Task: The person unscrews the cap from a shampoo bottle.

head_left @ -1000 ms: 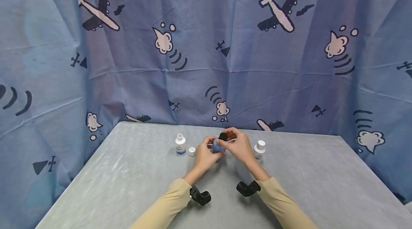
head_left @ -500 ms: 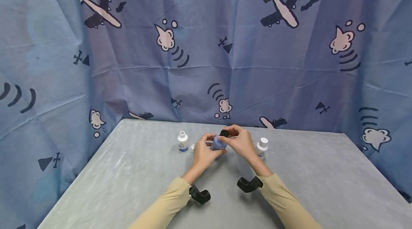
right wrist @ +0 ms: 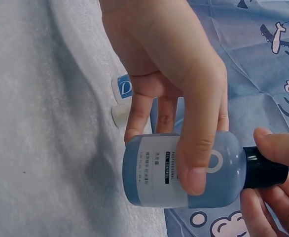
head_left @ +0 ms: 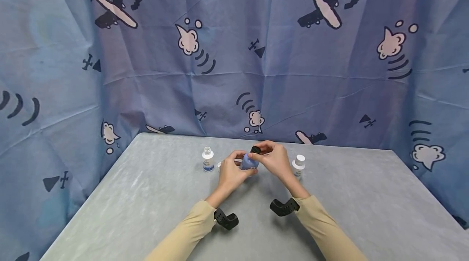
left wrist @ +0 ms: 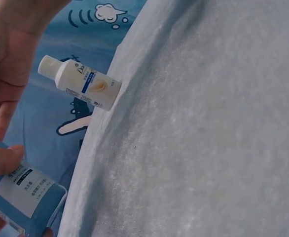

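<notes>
A blue plastic bottle [head_left: 250,162] with a white label and a black cap [right wrist: 266,168] is held between both hands. My left hand [head_left: 232,171] grips its body, thumb across the label in the right wrist view. At the top, my right hand [head_left: 275,161] pinches the black cap, which sits on the neck. Left of the hands stands a white bottle [head_left: 207,161] with its neck uncovered. A loose white cap [head_left: 219,166] lies between that bottle and my left hand, which partly hides it. Beyond my right wrist stands a capped white bottle [left wrist: 88,84].
All this is on or over a table with a grey cloth [head_left: 154,196]. Behind it hangs a blue curtain [head_left: 220,49] printed with airplanes and clouds. A black band [head_left: 226,219] with a camera sits on each wrist.
The head view has shifted slightly. My left hand now covers more of the loose white cap. Both hands keep their grip on the blue bottle and its black cap.
</notes>
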